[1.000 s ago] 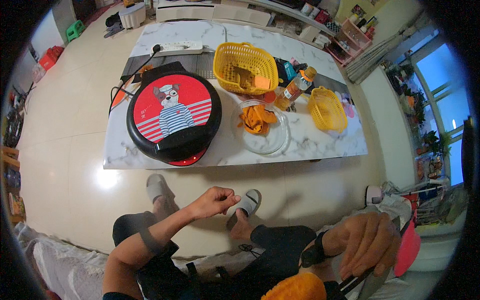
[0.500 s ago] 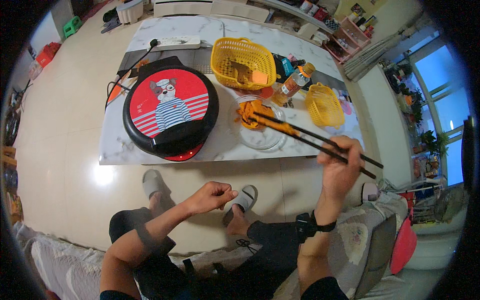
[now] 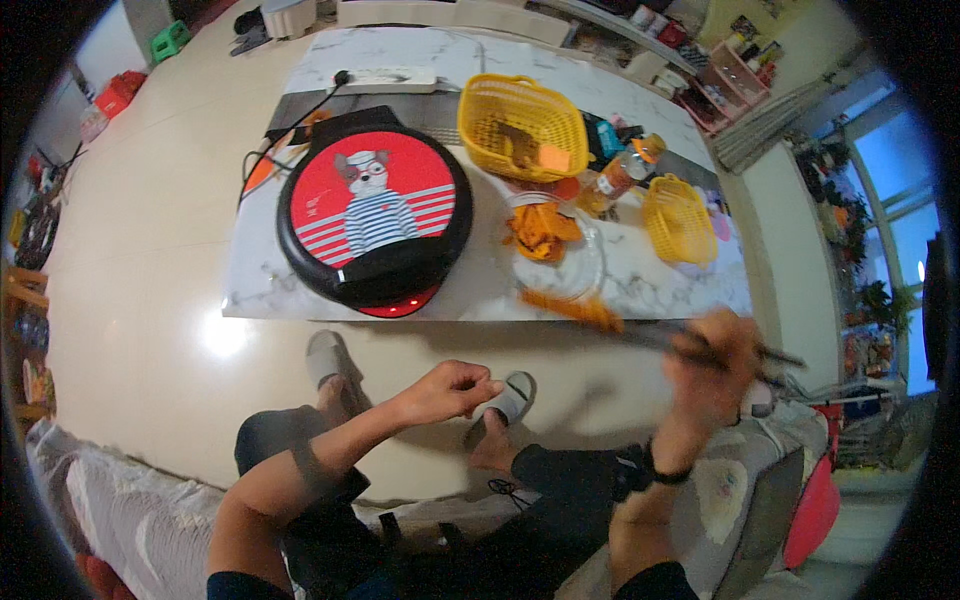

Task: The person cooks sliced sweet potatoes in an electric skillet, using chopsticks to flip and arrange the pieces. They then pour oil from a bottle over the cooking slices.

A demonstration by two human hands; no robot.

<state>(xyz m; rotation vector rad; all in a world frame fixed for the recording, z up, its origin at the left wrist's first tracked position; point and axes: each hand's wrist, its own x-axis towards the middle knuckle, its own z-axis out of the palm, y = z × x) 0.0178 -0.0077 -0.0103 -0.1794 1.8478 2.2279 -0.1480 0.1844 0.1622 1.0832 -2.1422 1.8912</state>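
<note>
My right hand [image 3: 712, 365] grips a pair of dark chopsticks [image 3: 652, 337], blurred by motion. Between their tips hangs a strip of orange food [image 3: 572, 308], just off the table's near edge. More orange food [image 3: 542, 230] lies heaped on a clear plate [image 3: 592, 268]. Over my lap, my left hand [image 3: 450, 390] is closed with its thumb against the curled fingers, and nothing shows in it. Left of the plate sits a closed round electric griddle [image 3: 322, 225], its red lid printed with a cartoon dog and two small lights glowing at the front.
Behind the plate stand a large yellow basket [image 3: 478, 120] with an orange block [image 3: 554, 157] inside and a bottle [image 3: 618, 178] with an orange cap. A smaller yellow basket [image 3: 680, 220] is to the right. A cord runs from the griddle to a white power strip [image 3: 405, 80].
My right hand has drawn the chopsticks back toward me and right, lifting the orange strip away from the plate. My left hand keeps its closed pose. The whole view has shifted slightly.
</note>
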